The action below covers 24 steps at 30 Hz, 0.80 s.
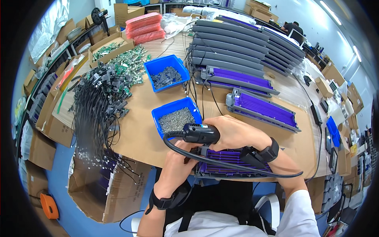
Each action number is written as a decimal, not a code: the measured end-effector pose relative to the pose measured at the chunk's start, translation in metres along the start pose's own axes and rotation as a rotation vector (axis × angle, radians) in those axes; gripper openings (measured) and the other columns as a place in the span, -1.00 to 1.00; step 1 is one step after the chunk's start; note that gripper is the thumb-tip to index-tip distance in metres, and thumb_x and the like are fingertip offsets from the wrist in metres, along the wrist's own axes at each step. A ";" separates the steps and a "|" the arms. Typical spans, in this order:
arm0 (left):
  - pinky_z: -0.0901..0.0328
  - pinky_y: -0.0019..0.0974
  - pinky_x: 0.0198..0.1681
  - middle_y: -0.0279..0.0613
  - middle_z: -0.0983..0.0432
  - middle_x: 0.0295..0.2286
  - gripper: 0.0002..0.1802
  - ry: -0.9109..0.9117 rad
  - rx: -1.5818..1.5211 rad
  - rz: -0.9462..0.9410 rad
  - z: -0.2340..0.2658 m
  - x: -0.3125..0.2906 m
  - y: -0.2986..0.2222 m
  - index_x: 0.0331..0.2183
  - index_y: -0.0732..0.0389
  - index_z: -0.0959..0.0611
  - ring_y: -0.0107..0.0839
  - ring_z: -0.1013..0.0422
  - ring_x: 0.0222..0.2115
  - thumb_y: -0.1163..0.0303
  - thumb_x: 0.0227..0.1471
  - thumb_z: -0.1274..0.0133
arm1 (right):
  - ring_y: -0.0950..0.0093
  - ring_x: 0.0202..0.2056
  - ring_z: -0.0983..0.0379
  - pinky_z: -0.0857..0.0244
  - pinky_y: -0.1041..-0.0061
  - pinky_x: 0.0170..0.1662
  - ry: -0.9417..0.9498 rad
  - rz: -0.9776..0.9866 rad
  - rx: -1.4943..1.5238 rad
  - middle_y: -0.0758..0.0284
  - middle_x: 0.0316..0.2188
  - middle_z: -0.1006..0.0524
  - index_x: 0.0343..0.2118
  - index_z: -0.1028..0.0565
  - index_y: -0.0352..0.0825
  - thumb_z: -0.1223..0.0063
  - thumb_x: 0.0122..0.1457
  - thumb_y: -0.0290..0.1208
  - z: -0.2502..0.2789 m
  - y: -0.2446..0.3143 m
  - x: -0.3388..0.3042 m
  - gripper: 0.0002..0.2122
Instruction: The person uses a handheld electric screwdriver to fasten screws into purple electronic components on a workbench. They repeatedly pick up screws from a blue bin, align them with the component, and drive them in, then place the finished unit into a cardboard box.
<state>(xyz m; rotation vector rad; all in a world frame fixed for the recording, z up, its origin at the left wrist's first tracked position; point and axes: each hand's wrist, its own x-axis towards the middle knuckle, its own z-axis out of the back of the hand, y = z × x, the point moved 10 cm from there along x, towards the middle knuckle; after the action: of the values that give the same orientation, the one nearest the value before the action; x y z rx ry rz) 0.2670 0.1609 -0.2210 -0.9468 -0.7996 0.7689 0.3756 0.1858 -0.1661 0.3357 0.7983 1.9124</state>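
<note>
My right hand point(237, 132) grips a black electric screwdriver point(199, 133) whose cord loops down and right across the table edge. Under it lies a purple and grey finned housing point(229, 164) at the near table edge. My left hand point(177, 160) rests on the housing's left end, steadying it, fingers curled under the tool. Both wrists wear black straps. A blue bin of small silver screws point(175, 118) sits just left of the screwdriver.
A second blue bin of dark parts point(166, 75), a heap of black cables point(98, 102), green circuit boards point(130, 63), more purple housings point(262, 107), a stack of grey housings point(241, 43), red packs point(144, 27), cardboard boxes around. A person sits far back right.
</note>
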 end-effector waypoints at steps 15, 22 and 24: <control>-0.35 -0.19 -0.18 -0.08 -0.50 -0.27 -0.58 -0.052 -0.023 -0.060 0.005 0.000 -0.009 -0.15 0.23 -0.58 -0.12 -0.45 -0.23 0.57 -0.15 -0.24 | 0.09 -0.33 -0.51 -0.36 0.28 -0.21 -0.011 0.010 0.025 0.01 -0.42 -0.56 -0.24 -0.47 -0.48 -0.23 -0.22 -0.49 -0.001 0.001 -0.001 -0.61; -0.36 -0.22 -0.21 -0.08 -0.53 -0.31 -0.61 -0.083 0.008 -0.058 0.006 0.001 -0.010 -0.22 0.26 -0.60 -0.10 -0.45 -0.26 0.63 -0.21 -0.23 | 0.13 -0.39 -0.50 -0.36 0.35 -0.25 -0.185 -0.026 -0.038 0.06 -0.43 -0.56 -0.19 -0.45 -0.42 -0.30 -0.14 -0.40 0.029 0.015 -0.012 -0.59; -0.36 -0.22 -0.22 -0.08 -0.54 -0.32 -0.63 -0.101 -0.007 -0.067 0.007 0.001 -0.012 -0.23 0.26 -0.61 -0.10 -0.45 -0.26 0.63 -0.21 -0.23 | 0.48 -0.43 -0.51 -0.37 0.48 -0.32 -0.355 0.050 0.033 0.21 -0.46 -0.56 -0.23 -0.45 -0.42 -0.28 -0.11 -0.46 0.056 0.028 -0.022 -0.65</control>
<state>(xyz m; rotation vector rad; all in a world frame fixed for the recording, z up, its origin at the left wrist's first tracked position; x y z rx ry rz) 0.2637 0.1601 -0.2077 -0.8886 -0.9182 0.7601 0.3973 0.1801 -0.1036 0.6990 0.5883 1.8165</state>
